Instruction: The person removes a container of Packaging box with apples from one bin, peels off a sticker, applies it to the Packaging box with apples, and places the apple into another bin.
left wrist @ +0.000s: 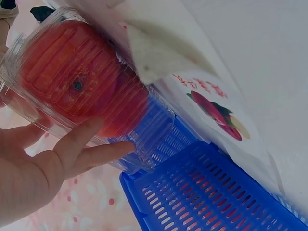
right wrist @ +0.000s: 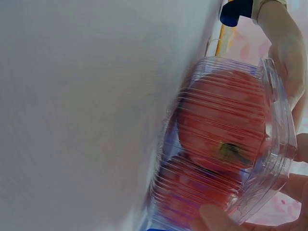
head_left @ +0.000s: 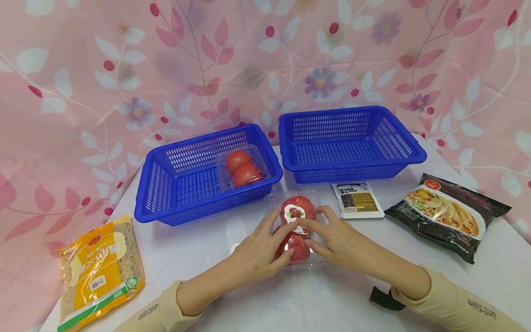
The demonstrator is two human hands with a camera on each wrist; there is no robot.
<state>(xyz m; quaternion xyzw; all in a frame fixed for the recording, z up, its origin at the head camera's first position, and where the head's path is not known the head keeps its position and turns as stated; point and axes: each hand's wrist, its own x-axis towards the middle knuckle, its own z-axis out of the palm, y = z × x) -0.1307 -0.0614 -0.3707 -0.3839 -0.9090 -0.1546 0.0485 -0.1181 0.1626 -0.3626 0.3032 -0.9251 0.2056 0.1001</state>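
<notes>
A clear plastic clamshell box (head_left: 271, 200) lies on the table at the centre, with two red tomatoes (head_left: 299, 251) inside. On its lid sits a white sticker (head_left: 293, 212) with a red fruit picture. My left hand (head_left: 259, 249) spreads over the box's left side, and its fingertips touch the lid; the left wrist view shows these fingers fairly straight. From the other side my right hand (head_left: 342, 240) rests its fingers on the lid by the sticker, while a fingertip (right wrist: 211, 219) touches the box wall. Beside my left hand is a white printed label (left wrist: 216, 115).
At the back left, a blue basket (head_left: 207, 203) holds another boxed pair of tomatoes (head_left: 244, 168). Another blue basket (head_left: 344, 175) stands at the back right. Around them lie a yellow bag (head_left: 101, 272), a small white-and-gold packet (head_left: 358, 200) and a black noodle pack (head_left: 450, 214).
</notes>
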